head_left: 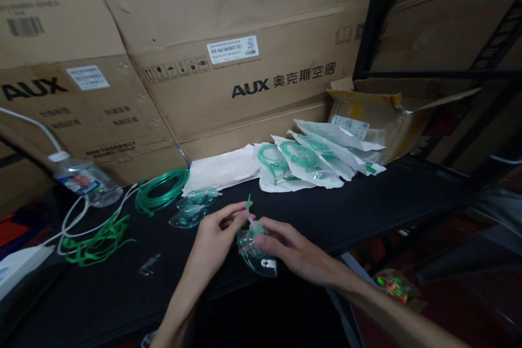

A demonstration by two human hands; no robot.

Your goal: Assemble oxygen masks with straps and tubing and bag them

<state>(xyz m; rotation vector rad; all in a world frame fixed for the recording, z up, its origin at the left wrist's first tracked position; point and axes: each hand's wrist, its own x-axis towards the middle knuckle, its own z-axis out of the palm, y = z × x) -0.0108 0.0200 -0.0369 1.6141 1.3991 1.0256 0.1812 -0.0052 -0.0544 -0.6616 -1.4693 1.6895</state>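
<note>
A clear, green-tinted oxygen mask [261,263] is gripped by my right hand [291,250], thumb over its front and fingers around its side. Its pale connector points up and away from me. My left hand [222,234] pinches at that connector, with finger and thumb closed. A short, narrow green piece [248,202] sticks up from the pinch; whether it is a tube or a strap, I cannot tell. Just beyond my left hand, more clear masks [187,216] lie on the black table [326,220]. The fingertips of my left hand are partly hidden.
Coiled green tubing [161,191], green straps [100,242] and small clear plastic parts [149,265] lie to the left. A plastic bottle [87,182] and a white power strip [24,266] stand beyond. White packets [305,160] and an open carton [408,114] sit along large boxes [244,5].
</note>
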